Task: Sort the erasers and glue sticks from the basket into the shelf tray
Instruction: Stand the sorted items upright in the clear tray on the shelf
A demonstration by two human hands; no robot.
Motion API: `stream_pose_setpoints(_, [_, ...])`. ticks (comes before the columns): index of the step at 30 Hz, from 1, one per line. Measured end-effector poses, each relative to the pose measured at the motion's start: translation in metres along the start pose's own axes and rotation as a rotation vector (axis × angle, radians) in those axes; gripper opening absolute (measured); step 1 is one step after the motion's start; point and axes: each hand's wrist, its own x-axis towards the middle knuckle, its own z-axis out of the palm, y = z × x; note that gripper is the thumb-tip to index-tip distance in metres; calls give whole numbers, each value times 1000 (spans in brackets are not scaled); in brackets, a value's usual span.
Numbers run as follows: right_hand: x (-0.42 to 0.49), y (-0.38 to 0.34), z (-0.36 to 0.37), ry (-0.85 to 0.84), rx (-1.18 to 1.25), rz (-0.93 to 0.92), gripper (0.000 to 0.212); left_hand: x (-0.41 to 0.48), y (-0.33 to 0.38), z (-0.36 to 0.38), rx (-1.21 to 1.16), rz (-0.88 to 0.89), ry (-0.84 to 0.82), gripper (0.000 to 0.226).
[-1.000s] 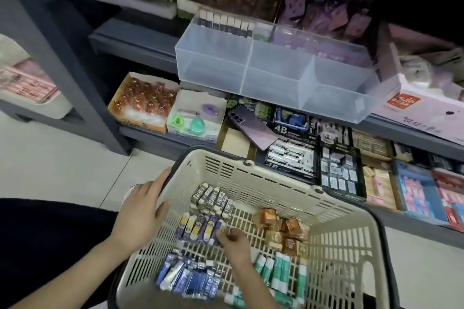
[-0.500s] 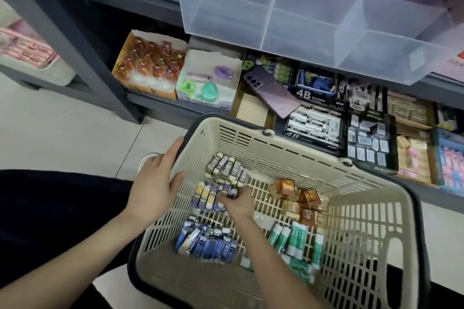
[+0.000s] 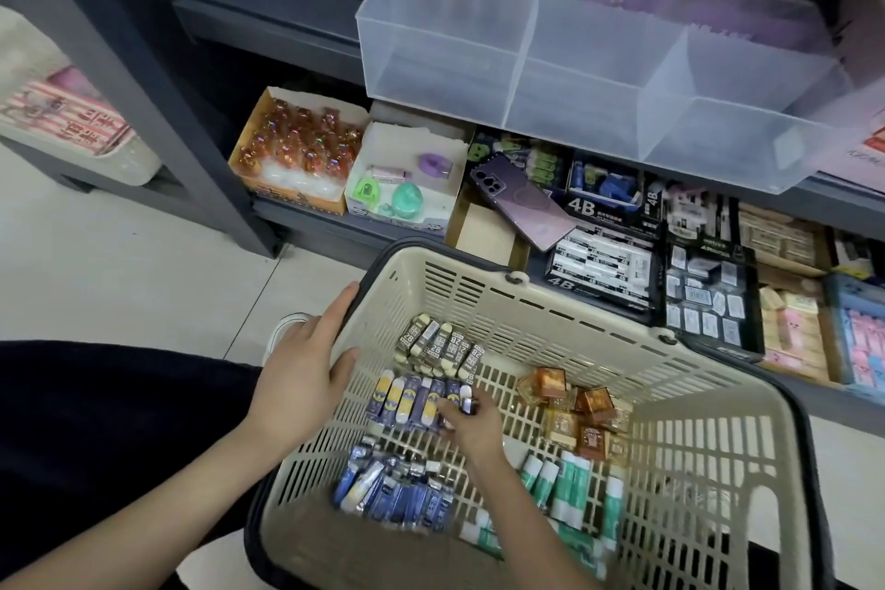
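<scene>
A beige slotted basket [image 3: 565, 311] sits in front of me. Inside lie grey 2B erasers [image 3: 443, 346], purple-and-yellow erasers [image 3: 407, 400], blue erasers [image 3: 392, 491], orange square erasers [image 3: 582, 417] and green-and-white glue sticks [image 3: 572, 489]. My left hand [image 3: 306, 374] rests on the basket's left rim with fingers straight. My right hand [image 3: 467, 422] is down in the basket, fingers curled on the right end of the purple-and-yellow eraser row. A clear three-compartment shelf tray [image 3: 594, 77] stands above on the shelf, its compartments holding nothing.
Below the tray, the lower shelf carries a purple phone [image 3: 519, 201], 4B eraser boxes [image 3: 603, 261], an orange toy box [image 3: 299, 151] and a white box of sharpeners [image 3: 407, 180]. A dark shelf post [image 3: 158, 77] stands at left over a pale tiled floor.
The view has tilted down and closer to the basket. My right hand slid up from the basket's middle to the purple-and-yellow erasers and closed its fingers on them. My left hand stays on the rim.
</scene>
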Motion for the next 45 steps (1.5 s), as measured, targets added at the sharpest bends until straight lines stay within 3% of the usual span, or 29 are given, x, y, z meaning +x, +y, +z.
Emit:
stream_pose_setpoints(10, [-11,-13,1,31,87,7,78,1,-1,1,-10,15,4,74])
stream_pose_setpoints(15, [-37,-32,-33,-140,130,28,85,1,5,0,21,-33,-40,69])
stream_pose_setpoints(17, [-54,-51,-49,-215,117,0,77,3,9,-6,199,21,13,60])
stream_pose_setpoints(19, [-70,-76,-62,-260,82,-83,73,6,26,-14,214,14,137,54])
stream_pose_setpoints(21, [-88,-107,-69,-279,81,-191,72,12,64,-28,-78,-143,146,44])
stream_pose_setpoints(22, [-99,-123,-71,-307,93,-227,67,15,83,-35,-315,-284,62,42])
stream_pose_setpoints(25, [-135,-167,-74,-419,108,-332,35,31,128,-54,-1097,-747,-432,44])
stream_pose_setpoints(27, [-156,-184,-72,-449,43,-438,22,42,144,-65,-1284,-798,-598,49])
stream_pose_setpoints(32, [-189,-208,-69,-494,-226,-638,38,59,166,-83,-1438,-735,-512,14])
stream_pose_setpoints(37, [-201,-230,-71,-450,-256,-717,50,73,171,-103,-1516,-703,-460,22])
stream_pose_setpoints(41, [-212,-253,-69,-329,-497,-915,42,85,176,-119,-1518,-680,-450,12])
stream_pose_setpoints(45, [-220,-278,-69,-228,-755,-1049,41,98,178,-139,-1553,-695,-453,19])
